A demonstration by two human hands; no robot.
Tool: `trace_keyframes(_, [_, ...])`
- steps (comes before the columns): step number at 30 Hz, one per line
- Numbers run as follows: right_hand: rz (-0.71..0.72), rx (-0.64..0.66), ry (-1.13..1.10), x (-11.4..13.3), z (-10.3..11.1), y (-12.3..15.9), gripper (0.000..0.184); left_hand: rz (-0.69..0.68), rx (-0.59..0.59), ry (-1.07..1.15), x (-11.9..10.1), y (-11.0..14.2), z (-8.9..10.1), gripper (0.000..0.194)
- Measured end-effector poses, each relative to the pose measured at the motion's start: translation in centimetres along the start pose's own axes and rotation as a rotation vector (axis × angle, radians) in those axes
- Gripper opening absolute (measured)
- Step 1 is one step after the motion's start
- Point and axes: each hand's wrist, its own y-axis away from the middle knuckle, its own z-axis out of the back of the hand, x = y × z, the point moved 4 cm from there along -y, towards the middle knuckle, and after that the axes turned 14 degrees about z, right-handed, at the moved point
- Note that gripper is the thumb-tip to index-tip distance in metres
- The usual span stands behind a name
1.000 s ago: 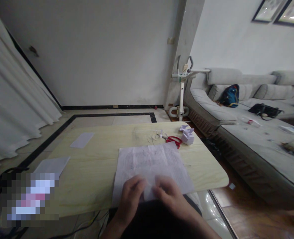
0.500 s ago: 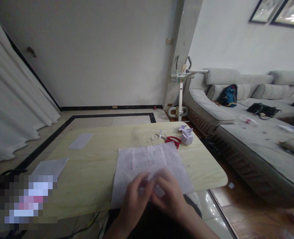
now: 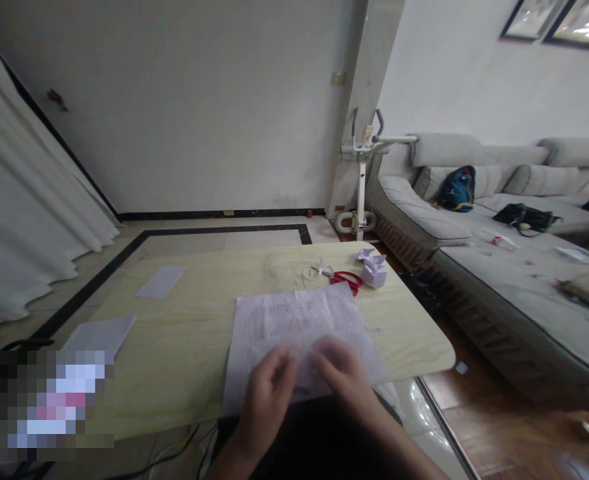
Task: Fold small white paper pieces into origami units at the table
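Observation:
Both hands are over a large printed sheet of paper [image 3: 279,317] at the table's near edge. My left hand [image 3: 272,380] has its thumb and fingers pinched together. Opposite it, my right hand [image 3: 342,367] is curled, its fingers smeared by motion. A small pale piece of paper [image 3: 304,357] spans the gap between the fingertips, blurred against the printed sheet. Beyond the sheet's far right corner lie red-handled scissors [image 3: 347,281], with thin pale scraps [image 3: 304,275] beside the blades. Folded white paper shapes [image 3: 374,272] stand right of the scissors.
The light wooden table [image 3: 174,373] also bears a small white sheet [image 3: 160,282] and a larger one [image 3: 102,333] on the left. A pixelated patch covers the lower left. An exercise machine [image 3: 361,180] and a grey sofa [image 3: 514,267] stand beyond the right side.
My hands have drawn apart from close together, with the pale paper now blurred between them. The things on the table have stayed put.

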Motion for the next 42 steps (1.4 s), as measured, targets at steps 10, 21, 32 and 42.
trace_keyframes(10, [-0.033,-0.012,-0.035,-0.2,0.2,0.0,0.015,-0.090,0.031,-0.091,0.6,0.0,0.1,0.023])
trace_keyframes(21, [-0.027,0.051,-0.043,0.4,0.0,-0.1,0.014,-0.411,-0.069,-0.326,-1.1,0.5,0.6,0.021])
trace_keyframes(32, [0.089,0.044,0.059,1.2,0.2,-0.1,0.014,-0.339,0.082,-0.218,-1.6,0.5,1.2,0.028])
trace_keyframes(42, [0.296,0.079,0.201,1.8,0.4,0.2,0.017,0.227,0.245,0.340,0.8,-0.5,0.2,0.026])
